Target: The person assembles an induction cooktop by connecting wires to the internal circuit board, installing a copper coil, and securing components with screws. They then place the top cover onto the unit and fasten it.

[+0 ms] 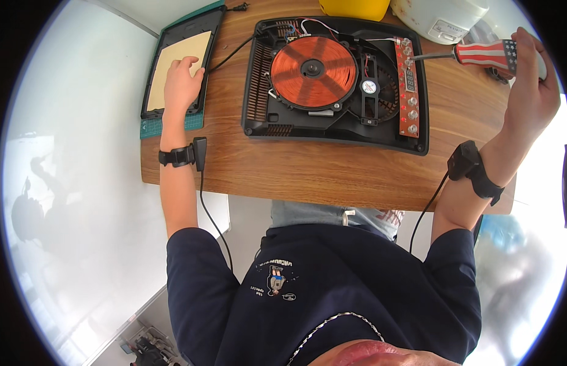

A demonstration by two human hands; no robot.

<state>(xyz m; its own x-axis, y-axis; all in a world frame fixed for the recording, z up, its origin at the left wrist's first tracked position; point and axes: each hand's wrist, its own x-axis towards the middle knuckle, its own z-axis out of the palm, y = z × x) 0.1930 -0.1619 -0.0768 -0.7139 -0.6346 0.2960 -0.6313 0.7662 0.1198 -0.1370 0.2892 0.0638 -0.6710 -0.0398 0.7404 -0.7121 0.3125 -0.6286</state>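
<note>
An opened induction cooker base (332,131) lies on the table, its black housing showing a round copper coil (314,91), a fan (387,91) and a narrow control board (408,104) along the right side. My right hand (534,91) is wrapped round a screwdriver (483,55) with a red-and-white striped, starred handle. Its shaft points left, and the tip is at the upper part of the control board; whether it touches cannot be told. On the left, my left hand (183,85) rests, fingers apart, on the pale sheet (164,79) inside a black cover panel (204,55).
Under the cover panel lies a green cutting mat (151,127). A yellow object (355,8) and a white rounded appliance (439,18) stand at the far edge. A black cable (231,56) runs from the cooker toward the panel; a plug (238,7) lies behind. A white wall borders the left.
</note>
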